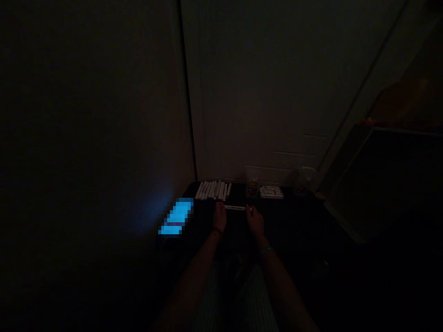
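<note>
A white marker (236, 208) with dark print lies level between my two hands, above the dark table. My left hand (220, 216) is closed round its left end. At the right end, the fingers of my right hand (254, 220) pinch it. Just beyond my left hand, several white markers (210, 190) lie side by side in a row near the wall. Dim light hides the finer detail of the fingers and the print.
A glowing blue screen (177, 216), pixelated, stands at the table's left. Behind my right hand are a clear container (253, 185) with a dark label, a flat white-edged case (272, 192) and another clear container (305, 180). Walls rise behind and to the left.
</note>
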Demonstrator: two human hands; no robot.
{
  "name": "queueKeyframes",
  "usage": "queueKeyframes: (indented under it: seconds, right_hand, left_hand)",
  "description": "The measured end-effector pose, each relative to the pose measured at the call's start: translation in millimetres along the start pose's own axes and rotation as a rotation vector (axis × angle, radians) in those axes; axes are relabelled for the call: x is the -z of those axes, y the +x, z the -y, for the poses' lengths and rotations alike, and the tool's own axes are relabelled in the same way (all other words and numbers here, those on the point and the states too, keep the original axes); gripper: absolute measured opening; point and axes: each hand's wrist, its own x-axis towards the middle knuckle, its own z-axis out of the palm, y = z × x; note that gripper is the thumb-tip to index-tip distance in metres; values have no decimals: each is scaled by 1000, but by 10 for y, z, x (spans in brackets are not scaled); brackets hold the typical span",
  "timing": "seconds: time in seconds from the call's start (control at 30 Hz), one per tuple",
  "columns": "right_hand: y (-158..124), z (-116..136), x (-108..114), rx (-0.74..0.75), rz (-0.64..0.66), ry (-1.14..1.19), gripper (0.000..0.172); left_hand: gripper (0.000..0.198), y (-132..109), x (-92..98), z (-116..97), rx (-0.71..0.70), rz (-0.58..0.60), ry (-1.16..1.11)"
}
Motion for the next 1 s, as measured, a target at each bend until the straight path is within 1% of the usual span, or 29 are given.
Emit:
queueKeyframes:
  seconds: [0.27,0.47,0.63,0.8,1.0]
  right_hand:
    - [-17,16,3,-26,-33,55,47]
    - [-20,5,-8,-46,-5,49,49]
    - [0,-15,-29,-24,-20,53,48]
    - [16,-26,-24,-27,-4,42,46]
    - [26,-45,-27,-35,2,-30,45]
  left_hand:
    - [29,5,-24,39,3,44,102]
    - [30,-7,-5,-5,17,55,184]
    - [28,-28,20,-36,27,55,160]
    - [30,-32,10,-25,30,43,126]
    - [29,-38,-3,-35,15,35,155]
